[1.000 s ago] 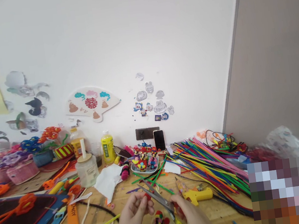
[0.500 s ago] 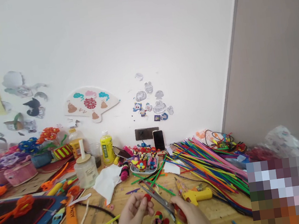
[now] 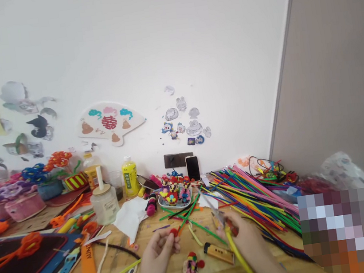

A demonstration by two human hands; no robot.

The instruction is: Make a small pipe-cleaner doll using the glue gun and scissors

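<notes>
My left hand (image 3: 159, 249) is closed in a pinch on a small red fuzzy piece (image 3: 173, 232). To the right, my right hand (image 3: 243, 231) grips scissors (image 3: 215, 208), whose blades point up and left, apart from the red piece. A yellow strip, perhaps part of their handle, curves below that hand. Between my forearms a small pipe-cleaner doll (image 3: 190, 267) with a red and yellow top lies on the wooden table. Beside it lies an orange and black oblong item (image 3: 219, 253), with a pale yellow strip (image 3: 195, 235) above it.
A tray (image 3: 174, 206) of small dolls stands ahead, with a phone (image 3: 193, 169) behind it. Colourful pipe cleaners (image 3: 253, 198) spread across the right. On the left are a glass jar (image 3: 105, 205), a yellow bottle (image 3: 130, 177), white tissue (image 3: 130, 217) and flower pots (image 3: 25, 206).
My right hand has moved right and slightly up with the scissors, away from my left hand. The oblong item and pale yellow strip now show. My left hand has shifted slightly left and up.
</notes>
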